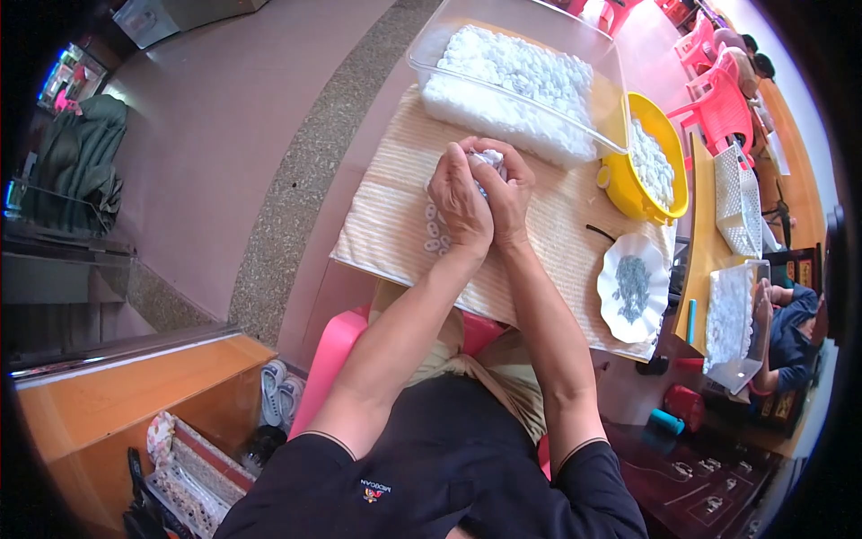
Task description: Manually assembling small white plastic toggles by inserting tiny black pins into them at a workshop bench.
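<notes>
My left hand (461,199) and my right hand (510,194) are cupped together over the striped cloth, fingers curled. Small white pieces (488,160) show between them at the top; the palms hide the rest. Beside my left hand, several flat white ring-shaped pieces (435,230) lie on the cloth (386,211). Just beyond my hands stands a clear plastic bin (503,88) heaped with small white pieces. To the right is a yellow bucket (620,190) holding similar pieces.
A white scalloped dish (658,305) with small grey-green bits sits near the table's right edge, beside a thin dark stick (600,233). Farther right, another person (790,337) sits by a clear bin of white pieces (732,323). Pink chairs (725,103) stand at the far right.
</notes>
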The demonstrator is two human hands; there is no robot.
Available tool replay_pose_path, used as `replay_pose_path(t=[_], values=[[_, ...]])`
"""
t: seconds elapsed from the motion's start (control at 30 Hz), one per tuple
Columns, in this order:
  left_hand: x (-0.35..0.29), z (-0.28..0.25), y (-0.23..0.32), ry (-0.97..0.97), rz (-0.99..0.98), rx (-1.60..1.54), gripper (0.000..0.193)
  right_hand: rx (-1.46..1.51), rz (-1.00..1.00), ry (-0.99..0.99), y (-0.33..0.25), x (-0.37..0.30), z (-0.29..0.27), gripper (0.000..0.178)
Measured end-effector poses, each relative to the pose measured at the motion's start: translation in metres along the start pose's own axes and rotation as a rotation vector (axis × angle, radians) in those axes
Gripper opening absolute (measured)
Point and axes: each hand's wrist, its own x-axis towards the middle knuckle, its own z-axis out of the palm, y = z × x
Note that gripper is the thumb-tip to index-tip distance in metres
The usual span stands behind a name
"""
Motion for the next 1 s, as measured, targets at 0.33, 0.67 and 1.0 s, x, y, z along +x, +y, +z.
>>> replay_pose_path(t=[0.33, 0.67, 1.0], values=[[-0.001, -0.001, -0.002, -0.025, 0.034, 0.084, 0.052, 0.029, -0.028, 0.002, 0.008, 0.001, -0.005, 0.018], [-0.001, -0.008, 0.003, -0.081, 0.013, 0.163, 0.053, -0.025, 0.057, -0.008, 0.010, -0.001, -0.012, 0.015], [0.007, -0.021, 0.004, -0.116, 0.029, 0.129, 0.054, -0.222, -0.130, -0.027, 0.008, -0.002, -0.019, 0.015]])
